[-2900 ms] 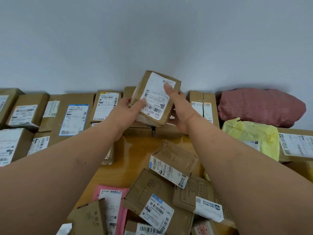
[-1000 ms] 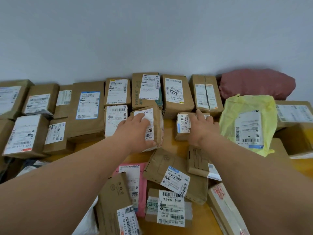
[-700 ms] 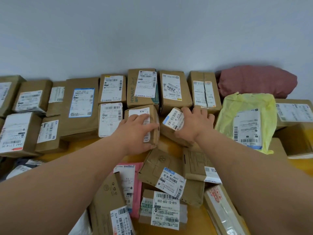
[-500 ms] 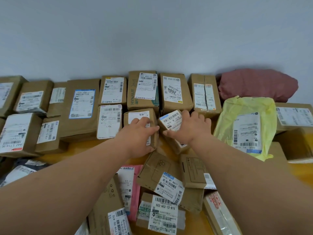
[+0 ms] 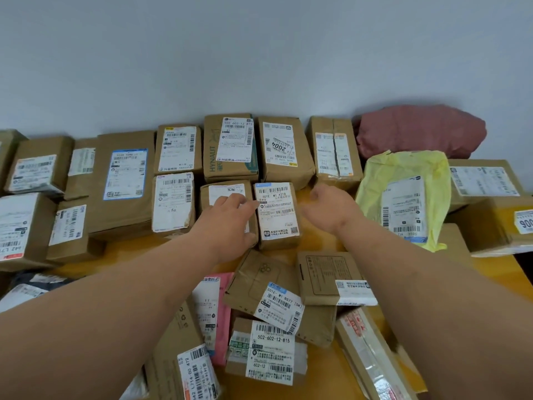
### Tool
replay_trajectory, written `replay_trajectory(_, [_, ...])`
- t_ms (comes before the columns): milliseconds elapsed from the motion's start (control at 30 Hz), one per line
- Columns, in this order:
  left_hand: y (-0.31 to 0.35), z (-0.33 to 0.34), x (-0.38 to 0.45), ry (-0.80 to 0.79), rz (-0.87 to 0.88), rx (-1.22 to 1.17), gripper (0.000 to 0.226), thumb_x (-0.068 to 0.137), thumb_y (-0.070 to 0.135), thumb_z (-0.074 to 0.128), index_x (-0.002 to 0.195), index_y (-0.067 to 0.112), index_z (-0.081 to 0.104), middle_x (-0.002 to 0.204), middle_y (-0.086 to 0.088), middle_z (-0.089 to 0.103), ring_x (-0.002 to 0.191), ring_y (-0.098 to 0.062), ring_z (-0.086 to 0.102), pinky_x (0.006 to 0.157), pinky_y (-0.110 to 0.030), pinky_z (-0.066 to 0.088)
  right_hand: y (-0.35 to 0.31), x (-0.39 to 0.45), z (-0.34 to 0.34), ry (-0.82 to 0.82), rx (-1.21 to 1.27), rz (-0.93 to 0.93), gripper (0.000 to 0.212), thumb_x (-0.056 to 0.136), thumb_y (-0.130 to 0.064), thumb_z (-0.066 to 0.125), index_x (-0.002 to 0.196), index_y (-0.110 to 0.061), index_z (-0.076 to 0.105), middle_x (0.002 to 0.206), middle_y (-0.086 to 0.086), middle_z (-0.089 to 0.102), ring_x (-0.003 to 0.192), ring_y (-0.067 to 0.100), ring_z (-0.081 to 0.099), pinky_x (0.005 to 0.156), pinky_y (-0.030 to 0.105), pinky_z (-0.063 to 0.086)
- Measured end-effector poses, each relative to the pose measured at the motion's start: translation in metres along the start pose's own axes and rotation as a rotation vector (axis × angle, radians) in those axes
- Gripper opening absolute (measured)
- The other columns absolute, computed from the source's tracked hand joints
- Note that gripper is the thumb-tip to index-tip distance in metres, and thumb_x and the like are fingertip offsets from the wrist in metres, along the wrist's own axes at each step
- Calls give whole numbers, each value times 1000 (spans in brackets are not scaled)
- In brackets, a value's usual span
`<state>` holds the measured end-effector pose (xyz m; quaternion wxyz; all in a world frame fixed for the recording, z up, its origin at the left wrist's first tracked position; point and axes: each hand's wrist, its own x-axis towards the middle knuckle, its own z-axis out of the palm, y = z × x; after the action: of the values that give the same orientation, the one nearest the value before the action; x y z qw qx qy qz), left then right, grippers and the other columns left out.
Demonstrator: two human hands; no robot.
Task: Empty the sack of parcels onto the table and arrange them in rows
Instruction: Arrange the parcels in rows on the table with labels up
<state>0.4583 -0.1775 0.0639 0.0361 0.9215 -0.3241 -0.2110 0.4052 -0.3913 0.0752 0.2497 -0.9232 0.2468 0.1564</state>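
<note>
1. We see a small brown parcel [image 5: 277, 215] lying flat on the table [image 5: 323, 241], its white label reading "501E-M1 A218" facing up. It sits in the second row from the wall, just in front of a larger box marked "2004" [image 5: 284, 151].
2. Touching its left side is another small brown parcel [image 5: 225, 194]. Our left hand [image 5: 230, 223] rests palm-down on this one, fingers spread loosely over its label and fingertips reaching the edge of the "501E" parcel.
3. Our right hand [image 5: 328, 207] hovers just right of the "501E" parcel, open, fingers relaxed and holding nothing. Bare table shows between hand and parcel.
4. The back row runs along the grey wall: from the left, several brown boxes, a tall one with a blue-edged label [image 5: 124, 180], one printed "HYNAUT" [image 5: 230, 148], the "2004" box, and a box with a split label [image 5: 334, 151].
5. Right of that row lies a dark red soft package [image 5: 421, 131] against the wall, with a yellow plastic mailer [image 5: 403, 194] in front of it.
6. Nearer to us, unsorted parcels overlap in a heap: a pink mailer [image 5: 215, 313], a flat brown envelope labelled "501E-M1 BS77" [image 5: 265, 293], a small carton labelled "502-602-12-815" [image 5: 268, 350], and a long taped box [image 5: 372, 356] at the right.
</note>
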Motion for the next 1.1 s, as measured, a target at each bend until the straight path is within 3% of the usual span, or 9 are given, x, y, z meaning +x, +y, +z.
replay_trajectory(133, [18, -5, 2, -8, 52, 26, 69, 96, 44, 53, 156, 33, 21, 159, -1, 23, 143, -26, 23, 115, -46, 30, 15, -19, -2, -198, -246, 24, 63, 80, -53, 66, 132, -19, 55, 134, 6, 55, 122, 29, 51, 101, 45, 47])
replay_trajectory(233, [29, -5, 4, -24, 79, 43, 68, 96, 46, 52, 155, 35, 22, 161, -1, 19, 145, -26, 19, 118, -47, 25, 22, -34, 5, -462, -381, 5, 93, 72, -48, 79, 151, -31, 32, 151, 5, 35, 139, 33, 33, 107, 53, 40])
replay_trajectory(367, [38, -5, 4, -32, 88, 49, 66, 98, 44, 51, 156, 33, 22, 163, -1, 17, 148, -26, 15, 118, -46, 20, 30, -45, 19, -667, -590, -3, 124, 65, -41, 88, 157, -37, 5, 158, 4, 23, 141, 36, 32, 103, 56, 44])
replay_trajectory(533, [44, -2, 0, -28, 88, 54, 64, 98, 44, 50, 156, 32, 24, 162, 0, 20, 147, -26, 16, 117, -45, 19, 44, -52, 32, -508, -649, -53, 124, 64, -36, 87, 156, -35, 4, 154, 8, 28, 144, 35, 26, 115, 57, 24])
replay_trajectory(733, [52, -9, -6, 3, -5, -17, 63, 97, 41, 53, 154, 32, 28, 160, 0, 26, 144, -26, 23, 117, -47, 23, 58, -36, 1, -458, -84, 31, 117, 58, -39, 84, 152, -39, 13, 144, 8, 41, 128, 33, 44, 100, 52, 45])
replay_trajectory(867, [65, -18, -2, 27, -88, -67, 65, 96, 42, 55, 154, 31, 28, 160, 0, 27, 145, -25, 24, 117, -47, 25, 62, -19, -18, -254, 351, 165, 124, 51, -72, 79, 151, -33, 19, 141, 3, 49, 126, 31, 50, 105, 49, 42])
replay_trajectory(933, [73, -18, -1, 34, -113, -67, 67, 96, 42, 56, 155, 32, 26, 160, 1, 27, 145, -25, 25, 116, -47, 26, 59, -11, -14, -114, 415, 207, 128, 45, -88, 68, 151, -30, 23, 142, 4, 51, 126, 31, 53, 105, 50, 44])
replay_trajectory(1033, [83, -13, 1, 37, -136, -37, 70, 95, 43, 56, 156, 32, 22, 160, 1, 26, 145, -25, 25, 116, -47, 27, 57, -3, -12, 9, 293, 144, 94, 81, -72, 56, 153, -20, 24, 145, 11, 42, 129, 36, 48, 105, 48, 45])
replay_trajectory(1100, [88, -8, 3, 24, -126, -13, 70, 95, 44, 55, 156, 34, 21, 160, 1, 25, 146, -26, 23, 117, -48, 24, 60, -4, -18, 125, 182, 5, 58, 94, -48, 54, 141, -16, 44, 136, 11, 49, 122, 33, 52, 99, 45, 48])
